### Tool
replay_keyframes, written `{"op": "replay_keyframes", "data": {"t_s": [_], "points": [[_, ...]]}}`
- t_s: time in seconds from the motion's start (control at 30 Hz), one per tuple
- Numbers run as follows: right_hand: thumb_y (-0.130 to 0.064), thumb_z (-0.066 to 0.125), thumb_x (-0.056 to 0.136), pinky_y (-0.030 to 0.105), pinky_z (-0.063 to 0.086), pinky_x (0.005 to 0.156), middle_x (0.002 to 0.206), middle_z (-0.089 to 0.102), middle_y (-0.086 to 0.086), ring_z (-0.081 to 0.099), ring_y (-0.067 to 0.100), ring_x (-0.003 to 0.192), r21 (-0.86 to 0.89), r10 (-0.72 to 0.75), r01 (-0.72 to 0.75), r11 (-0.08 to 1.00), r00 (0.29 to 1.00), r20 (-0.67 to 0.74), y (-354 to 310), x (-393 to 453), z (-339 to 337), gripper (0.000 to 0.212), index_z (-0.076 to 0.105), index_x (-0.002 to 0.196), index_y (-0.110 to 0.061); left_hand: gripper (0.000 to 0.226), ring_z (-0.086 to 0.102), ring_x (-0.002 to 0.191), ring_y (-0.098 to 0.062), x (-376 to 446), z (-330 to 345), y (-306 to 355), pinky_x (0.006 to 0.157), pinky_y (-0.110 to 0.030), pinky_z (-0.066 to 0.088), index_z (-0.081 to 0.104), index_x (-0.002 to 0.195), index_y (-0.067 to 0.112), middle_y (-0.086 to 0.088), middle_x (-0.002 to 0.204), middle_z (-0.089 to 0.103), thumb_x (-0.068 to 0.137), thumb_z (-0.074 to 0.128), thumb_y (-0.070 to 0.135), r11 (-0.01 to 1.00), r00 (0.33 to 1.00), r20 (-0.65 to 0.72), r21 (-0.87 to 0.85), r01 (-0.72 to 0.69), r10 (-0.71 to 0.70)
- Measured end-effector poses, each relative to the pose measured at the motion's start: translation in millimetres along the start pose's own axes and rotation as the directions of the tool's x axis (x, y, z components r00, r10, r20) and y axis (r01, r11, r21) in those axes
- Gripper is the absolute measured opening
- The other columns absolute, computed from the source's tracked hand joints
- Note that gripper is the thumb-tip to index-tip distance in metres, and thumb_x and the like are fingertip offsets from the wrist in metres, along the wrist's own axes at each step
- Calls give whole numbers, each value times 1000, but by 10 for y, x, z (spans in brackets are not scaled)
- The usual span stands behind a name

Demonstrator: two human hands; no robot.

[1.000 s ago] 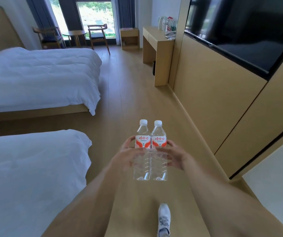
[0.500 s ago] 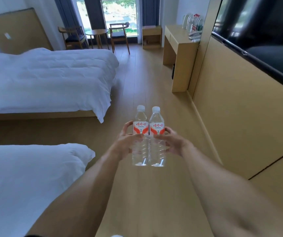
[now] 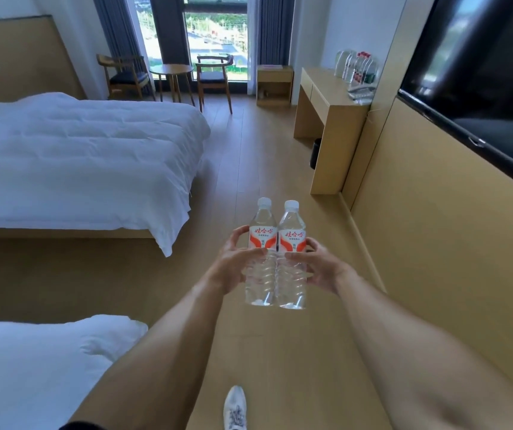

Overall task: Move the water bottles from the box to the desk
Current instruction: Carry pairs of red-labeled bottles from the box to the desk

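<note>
hands: left hand [image 3: 233, 262] grips left bottle [image 3: 261, 252], right hand [image 3: 317, 265] grips right bottle [image 3: 291, 256]; bottles upright, pressed side by side, mid-air over floor.
step: carrying to surface [image 3: 326, 88], far right by window.
tip: keep both level, set down one at a time.
around: beds [image 3: 78, 156] on left, TV [image 3: 481, 72] on right wall, bin [image 3: 315, 153] beside surface.
in way: bottles [image 3: 357, 66] already on surface w/ other items; aisle open.
box: not in view.

Bare floor [image 3: 249, 156] ran open toward twelve o'clock between the bed [image 3: 78, 156] at ten and my wall [image 3: 435, 228] at two; bottles [image 3: 356, 68] crowded the tabletop [image 3: 326, 85] at one.
</note>
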State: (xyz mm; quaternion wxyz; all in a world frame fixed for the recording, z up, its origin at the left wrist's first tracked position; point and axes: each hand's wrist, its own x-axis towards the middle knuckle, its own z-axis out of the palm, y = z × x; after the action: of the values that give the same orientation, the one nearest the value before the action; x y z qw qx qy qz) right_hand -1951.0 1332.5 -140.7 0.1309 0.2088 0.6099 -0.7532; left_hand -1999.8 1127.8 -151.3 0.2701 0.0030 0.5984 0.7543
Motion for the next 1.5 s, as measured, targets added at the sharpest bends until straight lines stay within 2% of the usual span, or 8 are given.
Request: {"op": "replay_keyframes", "data": {"t_s": [0.2,0.4,0.6,0.77,0.93,1.03,1.27,1.5], "points": [[1,77,80,69,41,103,129,64,21,62,32,108,6,17,-17,1000,998,-59,-654,992,122,61,51,133,-14,73,71,103,-40,1174,-338,497,68,-53,59,52,135,35,-16,107,75,77,81,1,1000,999,49,-16,20,-19],[1,79,78,69,42,102,129,63,23,58,41,124,18,5,-4,1000,997,-81,-1141,1820,151,64,51,133,-14,75,72,101,-38,2080,-548,911,67,-51,59,49,138,34,-14,107,76,78,81,1,1000,995,91,-6,31,-30],[0,79,78,70,43,100,129,62,25,61,40,118,5,0,1,1000,998,-60,-1498,2642,87,58,53,129,-13,77,72,102,-39,2888,-662,1168,72,-58,60,46,141,31,-12,105,76,79,80,2,1000,996,82,26,15,-17],[-2,81,77,67,47,98,125,65,22,61,41,120,1,15,-15,1000,1000,-19,-1779,3445,-15,61,52,129,-15,85,69,106,-41,3576,-745,1389,86,-67,54,47,142,31,-20,116,70,69,84,5,998,1000,9,48,28,-28],[-3,81,75,62,52,93,120,67,19,65,38,113,-22,16,-15,1000,999,52,-2275,4354,-159,63,51,130,-14,76,72,102,-35,4439,-769,1704,77,-55,60,45,143,32,-16,118,68,82,77,0,999,997,-73,31,22,-19],[-3,81,76,56,56,85,118,69,16,67,36,109,-11,30,-30,1000,996,80,-2632,4825,-270,63,51,130,-14,76,72,102,-34,4929,-737,1944,79,-58,60,45,142,33,-14,119,68,81,79,3,999,995,-99,34,13,-10],[-3,80,78,53,57,82,117,70,13,68,34,107,-59,18,-13,998,995,98,-3353,5702,-484,54,54,123,-17,75,73,100,-33,5962,-694,2370,86,-61,57,46,140,34,-16,119,68,80,81,5,1000,993,-113,16,-23,25],[-4,81,77,50,57,76,117,70,13,69,32,105,-70,13,-9,997,998,65,-3804,6592,-584,65,49,132,-15,78,72,102,-35,6986,-833,2643,90,-64,55,44,141,34,-17,120,67,79,82,5,1000,996,-83,13,-23,24]]}}
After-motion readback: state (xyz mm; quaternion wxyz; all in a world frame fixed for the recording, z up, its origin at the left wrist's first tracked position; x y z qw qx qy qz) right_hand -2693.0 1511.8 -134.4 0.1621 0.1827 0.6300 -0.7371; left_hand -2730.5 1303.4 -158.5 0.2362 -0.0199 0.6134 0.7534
